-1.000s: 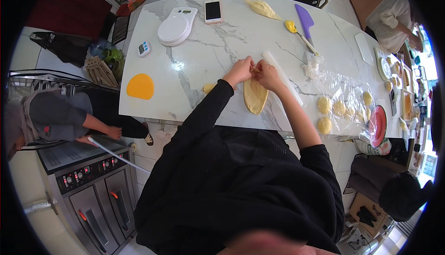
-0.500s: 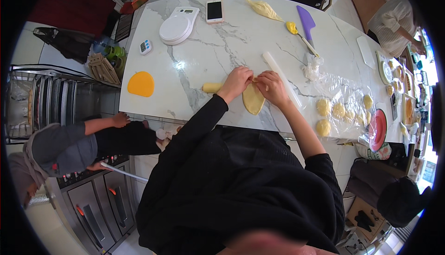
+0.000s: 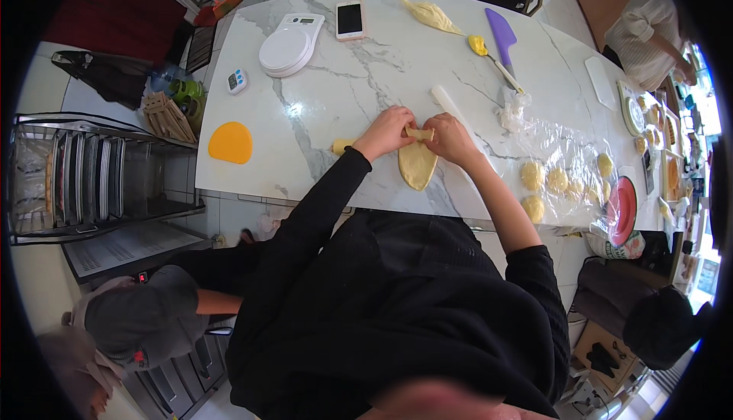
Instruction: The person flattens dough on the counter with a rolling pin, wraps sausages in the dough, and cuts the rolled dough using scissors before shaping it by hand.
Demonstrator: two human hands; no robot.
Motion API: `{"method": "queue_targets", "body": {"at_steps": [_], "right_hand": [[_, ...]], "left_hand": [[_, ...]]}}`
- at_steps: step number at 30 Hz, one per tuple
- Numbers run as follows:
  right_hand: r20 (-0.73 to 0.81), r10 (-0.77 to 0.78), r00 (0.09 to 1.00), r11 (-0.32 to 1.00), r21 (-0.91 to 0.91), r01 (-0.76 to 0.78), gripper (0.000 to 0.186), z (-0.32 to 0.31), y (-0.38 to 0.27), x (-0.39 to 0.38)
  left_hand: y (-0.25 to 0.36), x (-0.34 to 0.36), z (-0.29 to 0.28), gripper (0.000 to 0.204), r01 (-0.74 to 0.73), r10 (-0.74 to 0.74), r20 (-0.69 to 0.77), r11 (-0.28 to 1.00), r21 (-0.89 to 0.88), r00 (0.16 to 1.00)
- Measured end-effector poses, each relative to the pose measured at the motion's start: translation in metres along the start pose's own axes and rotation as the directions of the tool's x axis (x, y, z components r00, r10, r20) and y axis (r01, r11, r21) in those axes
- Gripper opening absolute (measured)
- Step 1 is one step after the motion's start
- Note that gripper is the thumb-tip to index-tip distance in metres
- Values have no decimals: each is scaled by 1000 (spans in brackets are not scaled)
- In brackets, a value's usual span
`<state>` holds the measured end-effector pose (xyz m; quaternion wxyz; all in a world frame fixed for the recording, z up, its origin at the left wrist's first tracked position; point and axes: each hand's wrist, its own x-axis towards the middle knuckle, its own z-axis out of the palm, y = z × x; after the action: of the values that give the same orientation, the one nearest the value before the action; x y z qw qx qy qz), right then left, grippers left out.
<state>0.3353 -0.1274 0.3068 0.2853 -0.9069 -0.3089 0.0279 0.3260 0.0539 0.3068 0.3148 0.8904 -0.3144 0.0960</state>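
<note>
Both hands work at one flattened, tongue-shaped piece of pale yellow dough [image 3: 417, 169] on the marble table. My left hand [image 3: 388, 133] pinches the left end of its far edge. Opposite it, my right hand [image 3: 452, 140] pinches the right end. Between the fingertips that edge is lifted and folded over into a narrow band, while the pointed near end lies flat on the table. Just left of my left hand is a rolled piece of dough [image 3: 341, 146], partly hidden by the wrist. A white rolling pin [image 3: 446, 102] lies slanted beside my right hand and passes behind the forearm.
On the right, several dough balls [image 3: 532, 176] rest under clear plastic near a red plate [image 3: 624, 210]. Farther back are a purple spatula [image 3: 502, 34], spoon [image 3: 479, 45], piping bag [image 3: 429, 14], phone [image 3: 350, 21] and scale [image 3: 288, 50]. A yellow scraper [image 3: 230, 143] lies left. A co-worker [image 3: 153, 317] bends lower left.
The dough's far edge has come up between my fingers and now shows as a folded band. At the left, the co-worker has moved lower and nearer to me.
</note>
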Motion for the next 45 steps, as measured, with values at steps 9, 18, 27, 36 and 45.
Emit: {"method": "queue_targets", "body": {"at_steps": [9,18,27,36,45], "right_hand": [[-76,-182,980,980,70,187,22,-9,5,-12],[-216,-72,974,985,141,104,11,15,5,-27],[104,22,994,999,-41,-18,30,2,5,-16],[-72,-214,974,976,-60,210,10,0,1,-35],[18,18,1000,969,246,-22,12,0,4,-33]], "left_hand": [[15,13,-6,22,197,-151,241,965,-176,959],[27,-18,6,14,80,-84,61,995,63,995],[16,-1,6,25,89,-89,49,996,1,995],[16,-6,12,28,222,-197,190,967,-123,962],[19,-14,10,28,222,-189,175,956,-193,966]]}}
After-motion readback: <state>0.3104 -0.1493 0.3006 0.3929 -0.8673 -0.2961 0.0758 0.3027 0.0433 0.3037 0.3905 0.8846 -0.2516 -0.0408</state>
